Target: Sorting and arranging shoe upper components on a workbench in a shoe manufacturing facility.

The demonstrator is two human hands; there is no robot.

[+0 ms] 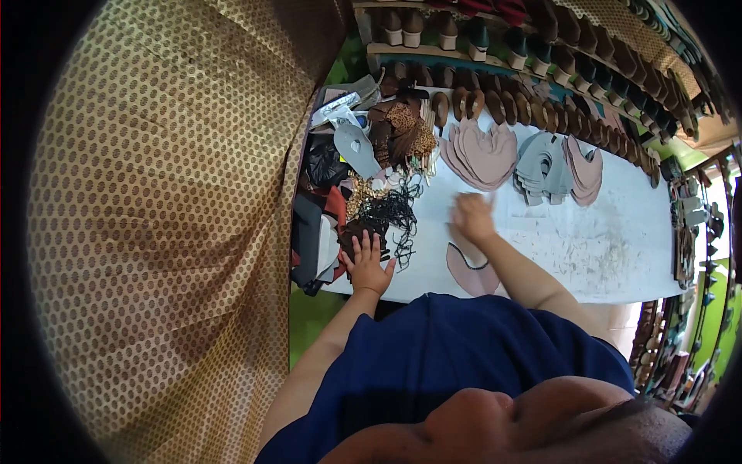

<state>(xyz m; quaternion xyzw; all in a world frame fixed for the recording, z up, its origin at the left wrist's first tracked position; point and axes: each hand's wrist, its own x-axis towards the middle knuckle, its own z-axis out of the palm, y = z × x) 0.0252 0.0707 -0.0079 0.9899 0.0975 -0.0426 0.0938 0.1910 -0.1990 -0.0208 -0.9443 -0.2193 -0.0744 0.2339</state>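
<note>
My left hand (pixel 368 267) lies with fingers spread at the left of the white table, its fingertips on a dark brown bundle (pixel 360 233). Beside it is a tangle of thin black strips (pixel 393 213). My right hand (pixel 472 220) is over the middle of the table, smeared by motion; whether it holds anything is hidden. Just below that hand, a single curved pink shoe-upper piece (pixel 470 280) lies near the front edge. Farther back sit a fanned stack of pink pieces (pixel 483 155), a stack of grey pieces (pixel 539 174) and a second pink stack (pixel 587 176).
Scraps, a black plastic bag (pixel 326 164) and a grey cutout piece (pixel 356 151) crowd the table's left end. Rows of shoe forms (pixel 533 112) line the back edge below shelves of shoes (pixel 479 40). A patterned gold curtain (pixel 178 216) hangs at left.
</note>
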